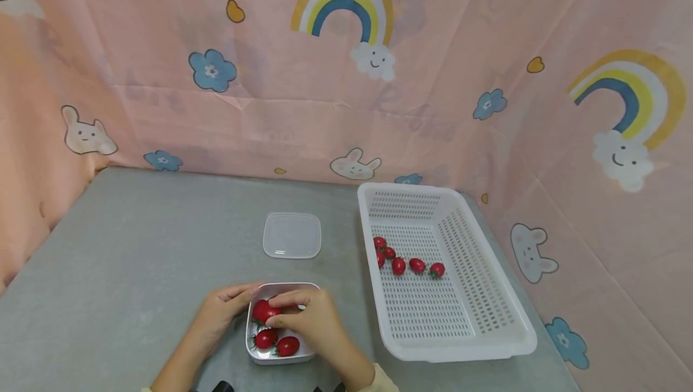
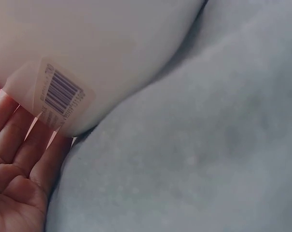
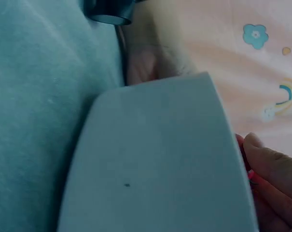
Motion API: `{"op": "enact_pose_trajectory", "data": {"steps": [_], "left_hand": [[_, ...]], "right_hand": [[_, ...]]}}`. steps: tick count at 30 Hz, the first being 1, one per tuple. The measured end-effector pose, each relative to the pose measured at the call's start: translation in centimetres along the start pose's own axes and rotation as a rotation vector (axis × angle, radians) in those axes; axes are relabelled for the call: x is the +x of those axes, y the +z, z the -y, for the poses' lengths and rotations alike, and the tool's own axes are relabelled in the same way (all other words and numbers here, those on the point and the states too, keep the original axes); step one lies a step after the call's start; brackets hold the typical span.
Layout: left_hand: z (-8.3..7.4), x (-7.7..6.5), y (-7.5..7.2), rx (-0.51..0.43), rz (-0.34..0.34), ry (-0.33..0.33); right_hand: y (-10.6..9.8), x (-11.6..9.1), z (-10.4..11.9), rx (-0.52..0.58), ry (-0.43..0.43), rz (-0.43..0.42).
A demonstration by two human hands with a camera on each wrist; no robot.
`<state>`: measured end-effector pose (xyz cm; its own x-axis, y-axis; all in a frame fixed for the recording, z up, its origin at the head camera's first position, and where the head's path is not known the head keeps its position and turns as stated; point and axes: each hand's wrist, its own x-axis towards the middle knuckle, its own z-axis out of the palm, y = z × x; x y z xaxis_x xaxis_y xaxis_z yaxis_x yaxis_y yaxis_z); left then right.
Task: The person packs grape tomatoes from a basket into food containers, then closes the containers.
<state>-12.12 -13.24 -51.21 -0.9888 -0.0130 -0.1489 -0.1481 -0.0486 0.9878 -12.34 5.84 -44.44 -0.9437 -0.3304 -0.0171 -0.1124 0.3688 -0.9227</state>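
Observation:
A small white container [image 1: 280, 358] stands at the table's front with several red cherry tomatoes [image 1: 288, 346] in it. My left hand [image 1: 218, 312] rests against the container's left side, its fingers reaching to the back left corner. In the left wrist view those fingers [image 2: 44, 145] touch the outer wall beside a barcode label [image 2: 63, 94]. From the right, my right hand [image 1: 313, 318] reaches over the rim and pinches a cherry tomato [image 1: 265, 312] between thumb and fingers. The right wrist view shows a bit of red by the thumb, mostly hidden behind the container wall [image 3: 150, 154].
A translucent lid [image 1: 292, 235] lies flat behind the container. To the right stands a large white slotted basket [image 1: 460, 347] with several cherry tomatoes [image 1: 417, 266] on its left side. A patterned pink cloth [image 1: 271, 121] hangs behind the grey table [image 1: 162, 229] and along its sides.

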Motion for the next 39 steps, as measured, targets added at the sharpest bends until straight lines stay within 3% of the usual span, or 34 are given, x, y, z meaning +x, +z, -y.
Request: {"op": "enact_pose_trajectory", "data": {"steps": [8,19,24,28,32,39], "left_hand": [[0.0,-0.1,0.0,0.001,0.003,0.011],[-0.1,0.0,-0.1,0.008,-0.020,-0.012],[-0.1,0.1,-0.1,0.012,-0.015,-0.030],[-0.1,0.2,-0.1,0.016,-0.016,-0.045],[-0.2,0.1,0.0,-0.001,-0.024,-0.041],[-0.1,0.1,-0.1,-0.010,-0.026,-0.027]], "right_hand": [[1.1,-0.4,-0.7,0.085,-0.011,-0.002],[1.6,-0.4,-0.9,-0.145,-0.096,0.010],[1.1,-0.5,-0.4,-0.083,-0.097,0.008],[-0.9,-0.4,1.0,0.021,-0.114,-0.036],[-3.9,-0.2,3.1,0.047,-0.128,-0.115],[-9.4,1.0,5.1,0.088,-0.034,-0.241]]}}
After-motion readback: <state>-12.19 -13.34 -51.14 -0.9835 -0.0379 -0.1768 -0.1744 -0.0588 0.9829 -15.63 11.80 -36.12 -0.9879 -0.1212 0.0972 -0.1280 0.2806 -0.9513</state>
